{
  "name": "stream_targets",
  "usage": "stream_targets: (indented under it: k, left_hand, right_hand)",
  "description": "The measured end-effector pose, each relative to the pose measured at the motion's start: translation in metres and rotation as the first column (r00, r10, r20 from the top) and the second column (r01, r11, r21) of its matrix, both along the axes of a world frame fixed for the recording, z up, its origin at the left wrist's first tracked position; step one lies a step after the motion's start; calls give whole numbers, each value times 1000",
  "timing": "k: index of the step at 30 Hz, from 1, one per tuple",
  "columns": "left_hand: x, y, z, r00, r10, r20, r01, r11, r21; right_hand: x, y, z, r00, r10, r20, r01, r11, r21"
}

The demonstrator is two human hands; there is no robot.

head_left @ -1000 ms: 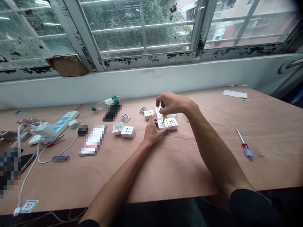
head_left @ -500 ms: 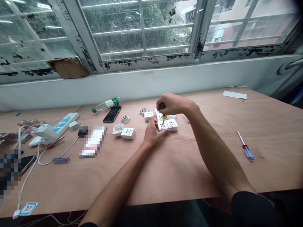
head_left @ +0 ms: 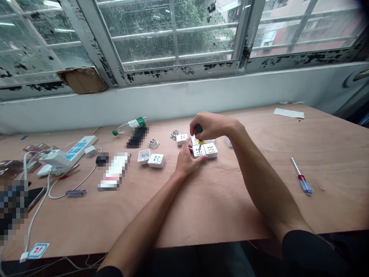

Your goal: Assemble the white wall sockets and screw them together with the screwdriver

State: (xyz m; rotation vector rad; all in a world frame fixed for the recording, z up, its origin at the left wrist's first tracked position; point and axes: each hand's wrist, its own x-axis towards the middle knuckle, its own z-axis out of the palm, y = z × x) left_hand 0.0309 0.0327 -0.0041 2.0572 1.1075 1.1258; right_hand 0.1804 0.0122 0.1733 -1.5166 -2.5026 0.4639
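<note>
- I have the white socket box [head_left: 195, 153] at the near-left corner of a cluster on the counter [head_left: 225, 204], face up.
- The fingers of my left hand [head_left: 185, 159] are clamped on it, the thumb along its near edge and the others at its left side.
- My right hand [head_left: 210, 125] is above, its fingers closed around the green-and-yellow screwdriver [head_left: 201, 142], whose shaft points down at the box's face; I cannot tell whether the tip sits on a screw.
- Just right of that box I see a second socket [head_left: 211, 151], side by side with it; more white boxes stand behind, partly hidden by my right hand.
- Left of the cluster I have another socket [head_left: 182, 139] beside a small loose insert [head_left: 174, 134].
- Farther left are a second insert [head_left: 153, 143], an open white shell [head_left: 143, 157] and a closed socket [head_left: 156, 161].
- Well apart on my right lies a clear-handled screwdriver [head_left: 301, 182].
- Over to the left I see a plastic bottle [head_left: 135, 123] on its side and a power strip [head_left: 79, 148].
</note>
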Motion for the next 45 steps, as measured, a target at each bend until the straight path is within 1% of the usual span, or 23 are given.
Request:
stream_targets:
  k: [7,11,15,17,22,26,30,32,34,36,38,41,43,45]
  left_hand:
    - [1,0,-2,1000,19,18,-19,1000,2]
    - [1,1,-3,1000,10,17,-10,1000,-7]
    - [0,2,-4,1000,12,15,-12,1000,12]
    - [0,2,-5,1000,9,15,-10,1000,11]
    - [1,2,-4,1000,-3,21,3,1000,-2]
    - [1,2,-4,1000,-4,29,3,1000,5]
    - [1,1,-3,1000,8,18,-8,1000,-2]
    - [1,1,-2,1000,6,15,-6,1000,-2]
    - [1,0,-1,1000,1,20,-1,1000,5]
    - [1,0,-2,1000,-4,26,3,1000,9]
    - [1,0,-2,1000,0,25,0,1000,9]
    - [0,0,-3,1000,6,24,-6,1000,6]
    - [0,1,-3,1000,3,27,-3,1000,6]
    - [0,1,-3,1000,-2,29,2,1000,9]
  right_hand:
    - [2,-2,-1,998,-41,37,40,999,30]
    - [0,-4,0,992,-118,39,115,991,69]
    - [-2,-4,-1,980,-191,53,185,976,112]
    - [-2,-5,-2,979,-193,67,185,976,115]
    - [-3,-10,0,987,-134,89,123,986,116]
    - [-7,-14,4,972,-194,134,180,977,110]
    - [-11,-17,4,939,-269,213,236,958,165]
    - [-12,-18,4,946,-250,206,215,961,176]
    - [-12,-17,4,963,-203,179,175,972,159]
    - [-12,-17,4,968,-186,169,163,977,141]
    - [-13,-17,4,953,-232,194,204,967,154]
    - [-14,-19,5,918,-315,242,268,940,210]
    - [-14,-20,5,923,-302,236,256,944,206]
    - [-13,-20,6,945,-252,211,218,961,170]
